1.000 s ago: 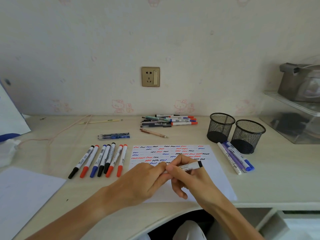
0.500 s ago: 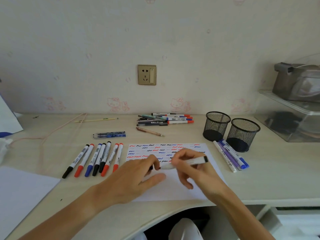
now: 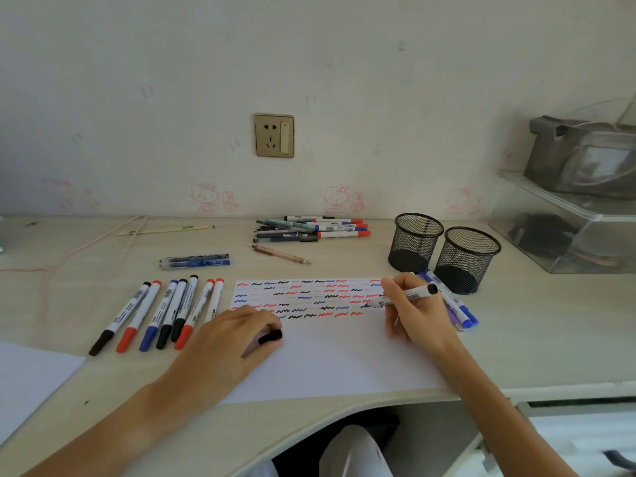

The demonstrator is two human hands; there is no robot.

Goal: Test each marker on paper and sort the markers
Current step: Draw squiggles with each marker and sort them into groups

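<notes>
Black marker (image 3: 406,296) pinched in right hand (image 3: 418,313), tip on paper (image 3: 330,359): short light squiggle; cap (image 3: 271,337) gripped in left hand (image 3: 227,342) steadying the sheet.

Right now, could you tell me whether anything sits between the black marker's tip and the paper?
Nothing visible does. The right hand holds the uncapped black-ended white marker with its tip on the white squiggle-covered paper; the left hand keeps the black cap well aside.

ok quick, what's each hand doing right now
Left hand: closed on the small black marker cap, resting on the white paper sheet.
Right hand: holding the uncapped white black-ended marker, tip on the paper.
</notes>
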